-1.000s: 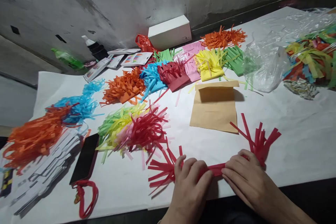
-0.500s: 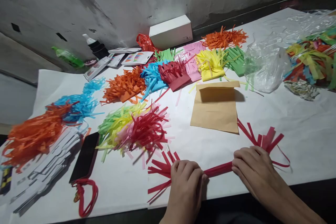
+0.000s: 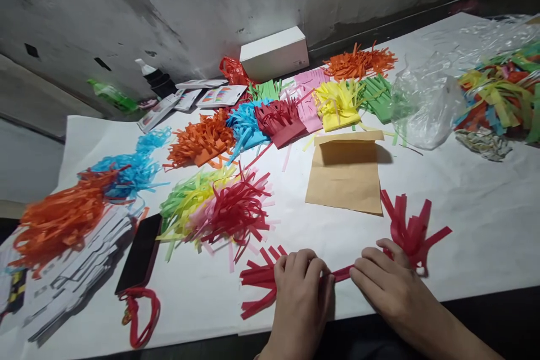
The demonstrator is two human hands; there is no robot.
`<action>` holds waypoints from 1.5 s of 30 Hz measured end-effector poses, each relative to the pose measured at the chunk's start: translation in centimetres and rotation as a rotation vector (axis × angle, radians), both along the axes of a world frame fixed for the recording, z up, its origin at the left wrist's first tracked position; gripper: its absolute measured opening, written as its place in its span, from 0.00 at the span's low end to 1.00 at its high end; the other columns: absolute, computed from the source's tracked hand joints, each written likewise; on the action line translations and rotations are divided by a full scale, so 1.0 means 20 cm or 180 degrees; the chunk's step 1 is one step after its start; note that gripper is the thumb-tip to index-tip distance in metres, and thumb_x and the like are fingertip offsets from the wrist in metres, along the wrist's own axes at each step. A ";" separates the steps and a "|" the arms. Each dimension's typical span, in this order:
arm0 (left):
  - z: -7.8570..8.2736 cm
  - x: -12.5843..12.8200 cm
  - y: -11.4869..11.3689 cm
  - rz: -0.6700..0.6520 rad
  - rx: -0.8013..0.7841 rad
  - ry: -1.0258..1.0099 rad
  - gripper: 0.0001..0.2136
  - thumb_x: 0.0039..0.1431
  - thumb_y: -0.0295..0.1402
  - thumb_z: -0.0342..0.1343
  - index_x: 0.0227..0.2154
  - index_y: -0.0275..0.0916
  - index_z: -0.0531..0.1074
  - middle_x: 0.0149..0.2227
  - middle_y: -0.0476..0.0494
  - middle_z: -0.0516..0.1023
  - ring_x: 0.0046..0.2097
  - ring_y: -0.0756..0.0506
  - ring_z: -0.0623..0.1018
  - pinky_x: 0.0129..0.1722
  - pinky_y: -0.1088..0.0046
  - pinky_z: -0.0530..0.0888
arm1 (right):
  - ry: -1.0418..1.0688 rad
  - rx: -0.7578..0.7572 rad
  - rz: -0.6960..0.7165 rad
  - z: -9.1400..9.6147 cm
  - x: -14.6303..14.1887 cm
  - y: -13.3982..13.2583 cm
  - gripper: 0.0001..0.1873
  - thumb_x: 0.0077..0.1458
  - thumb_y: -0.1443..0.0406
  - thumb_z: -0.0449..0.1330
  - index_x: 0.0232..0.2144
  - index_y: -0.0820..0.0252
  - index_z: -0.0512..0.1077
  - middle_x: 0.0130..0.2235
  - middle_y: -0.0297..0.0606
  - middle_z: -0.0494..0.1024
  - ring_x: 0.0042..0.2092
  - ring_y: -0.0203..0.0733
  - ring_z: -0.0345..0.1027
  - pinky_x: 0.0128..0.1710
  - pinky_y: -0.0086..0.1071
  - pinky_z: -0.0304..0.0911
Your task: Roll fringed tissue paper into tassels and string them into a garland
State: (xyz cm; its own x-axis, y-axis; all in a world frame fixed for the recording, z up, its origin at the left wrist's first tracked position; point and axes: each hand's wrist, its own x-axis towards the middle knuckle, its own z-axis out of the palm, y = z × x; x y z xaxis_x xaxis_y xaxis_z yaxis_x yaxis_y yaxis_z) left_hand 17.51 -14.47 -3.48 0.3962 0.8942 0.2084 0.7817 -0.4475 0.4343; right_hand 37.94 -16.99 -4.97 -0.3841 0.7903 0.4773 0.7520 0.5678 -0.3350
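A red tissue-paper tassel (image 3: 343, 273) lies across the front of the white-covered table, its middle rolled into a narrow strand and both ends cut into fringe. My left hand (image 3: 300, 289) is closed over the strand beside the left fringe. Closer to the right fringe (image 3: 408, 230), my right hand (image 3: 386, 275) grips the same strand with its fingers curled. Only a short stretch of the strand shows between the two hands. My palms hide the parts of the paper beneath them. A brown paper envelope (image 3: 343, 180) with its flap raised lies just beyond the hands.
Fringed tissue bundles in red (image 3: 240, 208), orange (image 3: 202, 138) and yellow (image 3: 337, 104) spread over the table. At left are a black phone (image 3: 139, 253) and stacked white paper strips (image 3: 80, 275). A white box (image 3: 274, 55) stands by the wall; a clear plastic bag (image 3: 430, 107) lies right.
My right hand has slid left along the strand, closer to my left hand. The right fringe has shifted slightly left and stands more bunched. My left hand has barely moved.
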 end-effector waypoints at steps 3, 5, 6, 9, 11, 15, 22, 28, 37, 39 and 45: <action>-0.03 0.01 -0.01 -0.0209 0.0342 -0.0385 0.06 0.62 0.25 0.58 0.36 0.44 0.74 0.39 0.47 0.77 0.43 0.43 0.73 0.57 0.51 0.59 | 0.0089 -0.0125 -0.0032 -0.01 0.00 0.01 0.16 0.65 0.76 0.49 0.28 0.59 0.68 0.28 0.32 0.69 0.35 0.39 0.63 0.54 0.45 0.51; -0.05 0.03 -0.02 -0.0355 0.0512 -0.0486 0.09 0.64 0.23 0.54 0.34 0.44 0.75 0.36 0.49 0.78 0.42 0.44 0.72 0.59 0.50 0.57 | 0.0148 -0.0122 -0.0022 0.00 -0.01 0.02 0.15 0.66 0.74 0.50 0.29 0.59 0.69 0.28 0.32 0.70 0.35 0.40 0.63 0.52 0.44 0.51; -0.05 0.03 -0.01 -0.0394 0.0565 -0.0532 0.11 0.65 0.22 0.51 0.33 0.44 0.74 0.35 0.49 0.78 0.41 0.44 0.72 0.59 0.51 0.58 | 0.0145 -0.0108 0.0016 0.00 -0.02 0.02 0.14 0.66 0.74 0.49 0.30 0.59 0.70 0.29 0.33 0.71 0.36 0.40 0.63 0.52 0.44 0.51; -0.04 0.04 0.00 -0.0497 0.0526 -0.0631 0.10 0.66 0.22 0.52 0.31 0.41 0.73 0.34 0.48 0.78 0.40 0.45 0.72 0.56 0.54 0.61 | 0.0058 -0.0106 0.0135 0.00 -0.05 0.01 0.16 0.66 0.75 0.46 0.32 0.59 0.70 0.31 0.34 0.72 0.37 0.41 0.63 0.52 0.45 0.50; -0.02 0.03 0.02 -0.0559 0.0286 -0.0631 0.08 0.64 0.24 0.55 0.30 0.40 0.71 0.34 0.48 0.77 0.39 0.45 0.71 0.53 0.57 0.63 | 0.0013 -0.0093 0.0138 0.00 -0.03 0.01 0.18 0.67 0.75 0.45 0.31 0.60 0.70 0.30 0.35 0.72 0.36 0.41 0.62 0.52 0.44 0.50; 0.01 -0.01 0.01 -0.0512 -0.0084 -0.0519 0.07 0.64 0.24 0.55 0.31 0.41 0.72 0.35 0.48 0.77 0.40 0.45 0.71 0.49 0.59 0.64 | 0.0185 -0.0128 -0.0030 0.00 0.07 0.00 0.18 0.69 0.73 0.45 0.34 0.59 0.72 0.33 0.35 0.74 0.38 0.41 0.64 0.55 0.45 0.50; 0.05 0.05 -0.04 -0.0162 -0.0181 -0.0226 0.08 0.63 0.22 0.50 0.32 0.40 0.70 0.37 0.45 0.76 0.41 0.42 0.72 0.51 0.54 0.62 | 0.0431 -0.0320 -0.0530 0.02 0.12 -0.01 0.13 0.66 0.70 0.50 0.32 0.57 0.72 0.34 0.36 0.75 0.40 0.43 0.67 0.56 0.48 0.51; -0.01 0.09 -0.02 0.0026 0.0306 -0.0098 0.09 0.60 0.20 0.50 0.30 0.41 0.70 0.35 0.46 0.76 0.39 0.42 0.72 0.52 0.52 0.59 | 0.0568 -0.0258 -0.0903 0.03 0.05 -0.01 0.14 0.65 0.71 0.49 0.32 0.57 0.72 0.35 0.36 0.76 0.40 0.43 0.69 0.58 0.48 0.51; -0.03 0.09 -0.01 -0.0651 0.0859 0.0208 0.10 0.60 0.18 0.53 0.31 0.40 0.71 0.30 0.50 0.77 0.34 0.46 0.74 0.53 0.58 0.61 | -0.0031 0.0098 -0.0083 -0.01 0.03 -0.02 0.17 0.67 0.74 0.46 0.41 0.60 0.75 0.35 0.36 0.76 0.42 0.43 0.68 0.64 0.51 0.47; -0.04 0.10 0.01 -0.0579 0.0950 0.0065 0.10 0.59 0.18 0.52 0.27 0.40 0.69 0.27 0.50 0.76 0.31 0.47 0.72 0.48 0.60 0.63 | -0.0154 0.0160 -0.0047 -0.01 0.02 -0.01 0.17 0.66 0.75 0.46 0.39 0.60 0.75 0.33 0.36 0.75 0.40 0.42 0.67 0.62 0.51 0.50; 0.08 0.05 -0.03 -0.0649 -0.0591 -0.0938 0.10 0.65 0.24 0.50 0.39 0.42 0.77 0.36 0.45 0.80 0.38 0.45 0.77 0.43 0.64 0.67 | 0.0066 0.0705 0.0303 0.06 0.06 -0.04 0.17 0.66 0.76 0.48 0.37 0.66 0.77 0.34 0.39 0.78 0.42 0.44 0.70 0.61 0.52 0.52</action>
